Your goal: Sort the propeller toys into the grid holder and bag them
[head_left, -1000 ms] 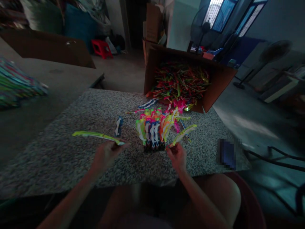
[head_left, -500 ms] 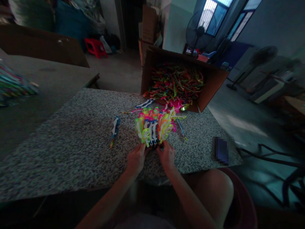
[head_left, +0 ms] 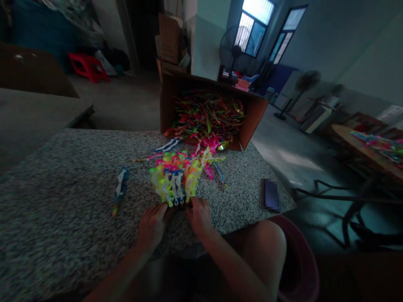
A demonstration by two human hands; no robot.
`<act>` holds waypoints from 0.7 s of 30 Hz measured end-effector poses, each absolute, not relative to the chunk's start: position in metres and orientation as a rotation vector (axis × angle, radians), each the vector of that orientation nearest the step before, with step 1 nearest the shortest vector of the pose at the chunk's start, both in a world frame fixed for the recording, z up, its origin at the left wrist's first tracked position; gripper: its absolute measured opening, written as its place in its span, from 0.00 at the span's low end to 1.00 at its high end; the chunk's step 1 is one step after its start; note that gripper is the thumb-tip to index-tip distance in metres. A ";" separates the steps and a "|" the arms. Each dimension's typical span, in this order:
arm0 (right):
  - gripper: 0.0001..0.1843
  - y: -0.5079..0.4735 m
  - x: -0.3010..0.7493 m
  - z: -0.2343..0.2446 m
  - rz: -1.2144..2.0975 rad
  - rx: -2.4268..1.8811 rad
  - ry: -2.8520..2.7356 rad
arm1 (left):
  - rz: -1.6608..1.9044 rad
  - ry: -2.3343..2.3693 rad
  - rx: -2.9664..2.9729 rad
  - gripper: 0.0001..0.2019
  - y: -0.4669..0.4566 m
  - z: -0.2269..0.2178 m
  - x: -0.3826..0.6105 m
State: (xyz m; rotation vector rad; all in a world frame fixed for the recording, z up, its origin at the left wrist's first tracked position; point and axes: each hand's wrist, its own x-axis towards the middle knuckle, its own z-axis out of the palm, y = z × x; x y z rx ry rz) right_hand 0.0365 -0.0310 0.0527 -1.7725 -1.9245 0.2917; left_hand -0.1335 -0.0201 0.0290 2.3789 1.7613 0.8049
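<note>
A bundle of small neon plastic pieces (head_left: 178, 178), yellow, pink, orange, blue and white, stands in front of me on the speckled stone table (head_left: 78, 235). My left hand (head_left: 153, 222) is closed at the near left corner of the bundle's base, and my right hand (head_left: 200, 214) is closed at the near right corner. What the fingertips grip there is dark and mostly hidden. Left of the bundle lies a single blue and white piece (head_left: 121, 186). Beyond it are a blue and white strip (head_left: 168, 144) and loose pink pieces (head_left: 210, 144).
A cardboard box (head_left: 255, 119) on its side at the table's far edge holds many colourful pieces. A pixelated dark flat object (head_left: 271, 195) lies at the right edge. Below it stands a maroon tub (head_left: 310, 260). A red stool (head_left: 88, 67) and a fan (head_left: 236, 51) are farther off.
The view has swung to the right, so everything sits farther left in the picture. Both hands stay at the bundle's base, and the loose pieces lie as before.
</note>
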 end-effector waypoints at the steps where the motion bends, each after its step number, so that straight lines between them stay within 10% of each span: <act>1: 0.06 -0.029 0.046 0.056 0.322 -1.749 -1.921 | 0.825 1.742 2.341 0.12 -0.022 0.029 -0.136; 8: 0.22 0.013 0.163 0.079 0.091 -2.086 -1.634 | 1.100 2.038 2.126 0.18 -0.034 0.047 -0.178; 21: 0.13 0.057 0.110 0.064 0.134 -2.102 -1.962 | 0.497 2.488 1.824 0.21 0.034 0.052 -0.249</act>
